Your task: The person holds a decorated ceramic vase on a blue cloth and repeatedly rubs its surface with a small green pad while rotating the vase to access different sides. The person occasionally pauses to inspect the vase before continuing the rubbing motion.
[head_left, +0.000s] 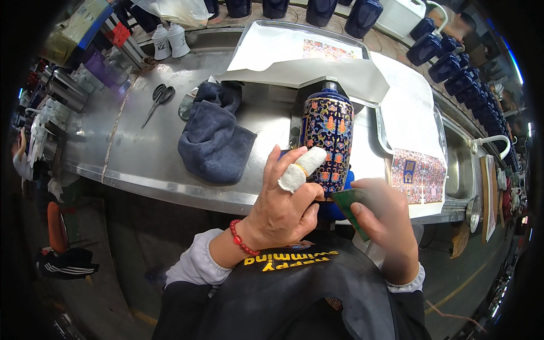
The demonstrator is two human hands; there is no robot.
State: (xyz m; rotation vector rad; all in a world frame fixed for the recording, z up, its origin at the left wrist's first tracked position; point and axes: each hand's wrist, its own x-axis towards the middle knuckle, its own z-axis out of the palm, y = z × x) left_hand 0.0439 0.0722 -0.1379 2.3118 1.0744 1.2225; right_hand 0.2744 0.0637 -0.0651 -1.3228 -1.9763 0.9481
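A dark blue bottle point(328, 141) with a colourful floral pattern stands before me, its narrow neck pointing away. My left hand point(286, 207) is against its lower left side. One finger wears a white cloth cover point(303, 170) with a yellow band and lies on the pattern; the other fingers curl by the base, their tips partly hidden. In my right hand point(388, 218), blurred by motion, a thin green scraper point(350, 212) is pinched between thumb and fingers. Its corner is close to the bottle's lower right edge. Something bright blue point(331, 211) shows under the bottle.
A dark blue towel point(215, 141) and black scissors point(158, 102) lie on the metal table point(119, 150) at left. Patterned sheets point(419, 175) on white paper lie right, beside a sink point(460, 153). A paper-covered tray point(266, 48) is behind the bottle. Several dark blue bottles point(362, 18) line the back.
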